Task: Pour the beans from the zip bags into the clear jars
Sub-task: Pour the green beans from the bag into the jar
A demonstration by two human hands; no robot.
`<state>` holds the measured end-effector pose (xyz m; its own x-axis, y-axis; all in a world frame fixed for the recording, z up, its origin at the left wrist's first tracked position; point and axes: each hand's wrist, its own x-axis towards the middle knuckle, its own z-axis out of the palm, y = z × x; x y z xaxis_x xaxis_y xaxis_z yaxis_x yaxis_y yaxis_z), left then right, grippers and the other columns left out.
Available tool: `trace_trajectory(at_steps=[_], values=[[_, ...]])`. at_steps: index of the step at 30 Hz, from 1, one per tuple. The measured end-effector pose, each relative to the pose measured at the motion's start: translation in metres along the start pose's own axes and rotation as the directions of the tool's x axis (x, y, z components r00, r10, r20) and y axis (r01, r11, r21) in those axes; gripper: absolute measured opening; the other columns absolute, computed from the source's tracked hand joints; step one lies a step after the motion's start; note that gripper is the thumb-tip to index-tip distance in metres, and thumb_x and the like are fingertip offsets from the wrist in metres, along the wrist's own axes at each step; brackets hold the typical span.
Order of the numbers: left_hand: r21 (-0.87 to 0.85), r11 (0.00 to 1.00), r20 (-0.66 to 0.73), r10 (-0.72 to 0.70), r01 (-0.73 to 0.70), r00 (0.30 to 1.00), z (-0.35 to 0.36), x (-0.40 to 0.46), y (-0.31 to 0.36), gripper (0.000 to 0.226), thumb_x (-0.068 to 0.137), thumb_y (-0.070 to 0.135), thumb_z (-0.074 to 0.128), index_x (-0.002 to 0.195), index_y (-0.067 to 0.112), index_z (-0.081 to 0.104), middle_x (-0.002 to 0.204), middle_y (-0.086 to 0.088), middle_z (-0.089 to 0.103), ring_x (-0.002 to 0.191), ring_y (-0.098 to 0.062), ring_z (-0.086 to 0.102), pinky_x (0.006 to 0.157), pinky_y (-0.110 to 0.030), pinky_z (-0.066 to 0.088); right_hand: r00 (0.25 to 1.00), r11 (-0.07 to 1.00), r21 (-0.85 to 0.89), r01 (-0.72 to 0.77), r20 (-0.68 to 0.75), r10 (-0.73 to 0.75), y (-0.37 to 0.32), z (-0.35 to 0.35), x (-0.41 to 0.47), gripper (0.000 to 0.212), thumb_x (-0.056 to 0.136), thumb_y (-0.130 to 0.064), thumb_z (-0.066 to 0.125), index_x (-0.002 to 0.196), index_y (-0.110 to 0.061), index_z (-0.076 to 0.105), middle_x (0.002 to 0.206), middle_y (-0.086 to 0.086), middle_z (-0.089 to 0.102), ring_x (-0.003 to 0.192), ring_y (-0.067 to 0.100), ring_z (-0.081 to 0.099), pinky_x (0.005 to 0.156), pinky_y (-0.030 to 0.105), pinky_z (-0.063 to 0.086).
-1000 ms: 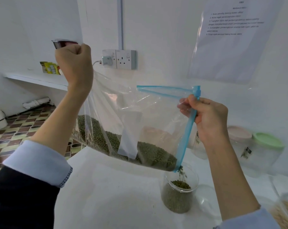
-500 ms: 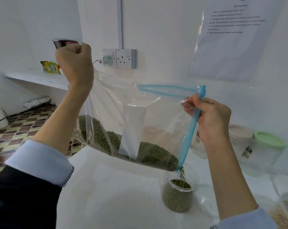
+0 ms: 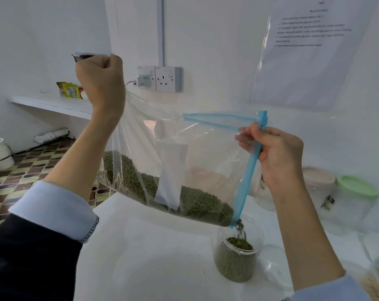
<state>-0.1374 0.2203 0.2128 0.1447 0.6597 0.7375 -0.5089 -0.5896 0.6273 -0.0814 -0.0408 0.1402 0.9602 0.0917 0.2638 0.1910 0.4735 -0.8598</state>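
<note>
Beans [image 3: 197, 205] lie banked along the low edge of the zip bag [image 3: 206, 153], sliding toward its bottom corner, where a thin stream drops into the jar [image 3: 236, 255] on the surface [image 3: 145, 257].

Change noted: over the last second the right hand has drawn the blue zip track slightly outward and upward, and the heap in the jar stands a little higher. The stream has not broken. Judgement: pouring is under way and proceeding steadily; a good share of beans remains in the bag, and the jar is roughly two-thirds full, so overfilling will soon need watching.

Grip, left hand [image 3: 99, 79]: fist closed tight on the bag's bottom corner, raised well above the right hand, tilting the bag.

Grip, right hand [image 3: 275, 157]: thumb and fingers pinched narrowly on the zip track just below the slider [image 3: 262, 118]. The open corner hangs well below this grip, directly over the jar mouth.

Beyond the right grip stand lidded containers [image 3: 356, 205], untouched.
</note>
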Motion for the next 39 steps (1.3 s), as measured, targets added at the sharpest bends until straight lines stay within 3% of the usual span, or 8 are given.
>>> trace_trajectory(at_steps=[4, 8, 13, 23, 30, 39], values=[[-0.015, 1.000, 0.020, -0.003, 0.004, 1.000, 0.0009, -0.0020, 0.0020, 0.049, 0.072, 0.004, 0.045, 0.029, 0.022, 0.028, 0.032, 0.014, 0.013, 0.041, -0.008, 0.011, 0.046, -0.020, 0.021, 0.999, 1.000, 0.010, 0.008, 0.035, -0.008, 0.0011, 0.0002, -0.0010, 0.012, 0.085, -0.006, 0.065, 0.075, 0.001, 0.068, 0.070, 0.010, 0.072, 0.065, 0.023, 0.070, 0.066, 0.026, 0.056], [-0.013, 1.000, 0.019, 0.001, -0.001, 1.000, 0.0006, 0.0008, 0.0027, 0.047, 0.071, 0.005, 0.045, 0.030, 0.022, 0.028, 0.033, 0.012, 0.012, 0.045, -0.013, 0.011, 0.050, -0.027, 0.017, 0.999, 0.999, 0.029, 0.025, 0.022, -0.026, 0.0010, -0.0004, 0.0001, 0.013, 0.085, -0.006, 0.065, 0.075, 0.001, 0.067, 0.069, 0.010, 0.072, 0.064, 0.022, 0.070, 0.066, 0.026, 0.056], [-0.022, 1.000, 0.024, 0.019, -0.018, 1.000, 0.0028, 0.0018, 0.0032, 0.049, 0.073, 0.005, 0.047, 0.033, 0.021, 0.024, 0.034, 0.012, 0.013, 0.046, -0.015, 0.012, 0.049, -0.020, 0.025, 0.999, 0.999, 0.012, 0.033, 0.020, -0.033, 0.0038, -0.0003, 0.0014, 0.013, 0.085, -0.007, 0.066, 0.075, 0.000, 0.068, 0.070, 0.010, 0.072, 0.066, 0.023, 0.070, 0.067, 0.026, 0.056], [-0.022, 0.999, 0.016, 0.025, -0.024, 1.000, 0.0042, -0.0007, -0.0017, 0.045, 0.071, 0.004, 0.047, 0.040, 0.023, 0.021, 0.034, 0.012, 0.014, 0.046, -0.014, 0.011, 0.049, -0.022, 0.020, 1.000, 1.000, 0.024, 0.002, 0.015, -0.003, 0.0050, -0.0029, -0.0018, 0.012, 0.085, -0.006, 0.065, 0.075, 0.001, 0.067, 0.069, 0.010, 0.072, 0.063, 0.022, 0.069, 0.064, 0.024, 0.056], [-0.002, 1.000, 0.024, 0.018, -0.018, 1.000, 0.0060, -0.0018, -0.0028, 0.047, 0.071, 0.005, 0.046, 0.032, 0.022, 0.027, 0.033, 0.012, 0.014, 0.045, -0.014, 0.012, 0.049, -0.022, 0.021, 1.000, 0.999, 0.037, -0.007, 0.026, 0.006, 0.0039, -0.0057, -0.0003, 0.013, 0.085, -0.005, 0.065, 0.074, 0.002, 0.067, 0.069, 0.011, 0.071, 0.062, 0.022, 0.069, 0.063, 0.024, 0.056], [0.011, 0.999, 0.011, 0.048, -0.048, 0.999, 0.0058, -0.0019, -0.0009, 0.041, 0.071, 0.003, 0.046, 0.044, 0.020, 0.021, 0.034, 0.011, 0.015, 0.043, -0.011, 0.011, 0.049, -0.023, 0.020, 1.000, 1.000, 0.015, -0.010, 0.013, 0.010, 0.0058, -0.0040, -0.0008, 0.012, 0.084, -0.006, 0.066, 0.075, 0.002, 0.067, 0.070, 0.012, 0.072, 0.064, 0.023, 0.070, 0.066, 0.026, 0.057]])
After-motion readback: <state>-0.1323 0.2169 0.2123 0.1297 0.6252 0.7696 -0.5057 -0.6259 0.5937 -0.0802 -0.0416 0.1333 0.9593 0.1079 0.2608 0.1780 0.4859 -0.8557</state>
